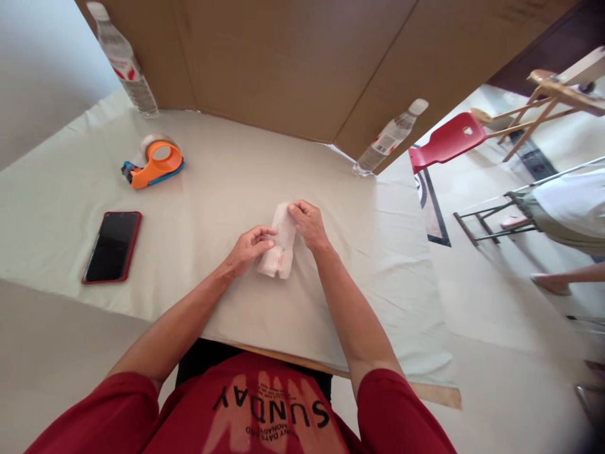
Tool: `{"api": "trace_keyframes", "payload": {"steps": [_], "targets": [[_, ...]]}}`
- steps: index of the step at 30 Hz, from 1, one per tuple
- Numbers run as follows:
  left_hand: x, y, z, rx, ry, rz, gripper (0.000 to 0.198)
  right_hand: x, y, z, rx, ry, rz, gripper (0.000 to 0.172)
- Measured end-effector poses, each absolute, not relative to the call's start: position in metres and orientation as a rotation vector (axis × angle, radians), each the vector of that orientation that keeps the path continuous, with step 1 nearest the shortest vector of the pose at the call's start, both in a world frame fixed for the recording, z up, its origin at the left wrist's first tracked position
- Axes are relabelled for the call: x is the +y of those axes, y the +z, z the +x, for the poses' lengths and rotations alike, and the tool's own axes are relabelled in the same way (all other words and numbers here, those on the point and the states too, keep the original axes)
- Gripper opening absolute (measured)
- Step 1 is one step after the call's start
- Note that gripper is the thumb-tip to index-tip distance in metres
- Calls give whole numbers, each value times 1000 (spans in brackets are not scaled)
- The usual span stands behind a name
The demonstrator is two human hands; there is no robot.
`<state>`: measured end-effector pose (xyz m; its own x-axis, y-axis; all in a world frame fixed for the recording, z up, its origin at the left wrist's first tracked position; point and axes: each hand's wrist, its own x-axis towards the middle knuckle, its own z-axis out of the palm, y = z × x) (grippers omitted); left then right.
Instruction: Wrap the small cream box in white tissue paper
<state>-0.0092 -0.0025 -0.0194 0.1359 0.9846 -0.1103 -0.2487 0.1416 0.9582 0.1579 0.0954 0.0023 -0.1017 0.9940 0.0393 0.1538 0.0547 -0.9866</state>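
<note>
A small white, translucent packet (282,243), looking like bubble wrap or thin foam, stands or lies on the cloth in front of me; I cannot tell which. Faint reddish marks show near its lower end, and what is inside is hidden. My right hand (308,222) pinches its upper right edge between thumb and fingers. At the packet's left side, my left hand (251,247) grips the edge, with thumb and index finger lying against it.
An orange tape dispenser (158,165) and a black phone (112,247) in a red case lie to the left. Water bottles stand at the left (126,66) and right (391,140) against a cardboard screen (283,63). Beyond the right table edge are a red chair (449,142) and a seated person.
</note>
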Motion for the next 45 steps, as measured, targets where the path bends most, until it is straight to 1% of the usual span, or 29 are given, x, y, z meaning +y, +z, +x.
{"api": "trace_keyframes", "payload": {"steps": [2, 4, 6, 8, 10, 11, 12, 14, 15, 17, 20, 22, 25, 27, 29, 31, 36, 40, 43, 45], "targets": [[0, -21, -9, 995, 1141, 856, 43, 91, 4, 161, -1445, 1022, -1272, 21], [2, -22, -9, 980, 1157, 766, 44, 75, 7, 166, -1463, 870, -1313, 25], [2, -22, -7, 970, 1168, 728, 45, 53, 7, 171, -1531, 810, -1363, 28], [1, -20, -6, 963, 1180, 713, 46, 31, 3, 171, -1647, 789, -1399, 37], [-1, -18, -6, 954, 1184, 702, 47, 16, -4, 167, -1774, 749, -1413, 51], [-1, -17, -5, 950, 1181, 697, 48, 13, -7, 164, -1800, 728, -1434, 53], [-2, -16, -6, 946, 1177, 698, 49, 12, -10, 162, -1799, 724, -1454, 50], [-1, -14, -7, 946, 1172, 721, 49, 16, -12, 159, -1726, 784, -1475, 33], [-1, -14, -7, 958, 1177, 750, 48, 19, -13, 160, -1663, 845, -1464, 28], [1, -14, -9, 1053, 1209, 876, 46, 26, -12, 163, -1486, 1004, -1399, 29], [1, -13, -12, 1391, 1329, 1226, 41, 29, -14, 169, -1172, 1273, -1272, 29], [-1, -13, -12, 1583, 1349, 1444, 39, 27, -16, 170, -1025, 1409, -1199, 29], [-5, -12, -9, 1683, 1183, 1599, 37, 24, -17, 168, -988, 1500, -1126, 31], [-6, -12, -8, 1712, 1054, 1613, 28, 23, -17, 166, -1016, 1536, -1109, 34], [-6, -11, -9, 1716, 997, 1565, 15, 24, -17, 165, -1035, 1524, -1115, 36], [-4, -10, -13, 1686, 1033, 1465, 10, 25, -19, 167, -1046, 1433, -1158, 35], [6, -13, -25, 1430, 1246, 965, 19, 31, -22, 181, -1136, 1131, -1341, 30], [14, -16, -28, 1394, 1294, 689, 21, 40, -28, 194, -1091, 1040, -1395, 23], [15, -18, -29, 1434, 1293, 686, 21, 44, -35, 200, -1052, 1036, -1441, 32], [16, -19, -31, 1452, 1277, 725, 22, 46, -38, 203, -1078, 1025, -1449, 33]]}}
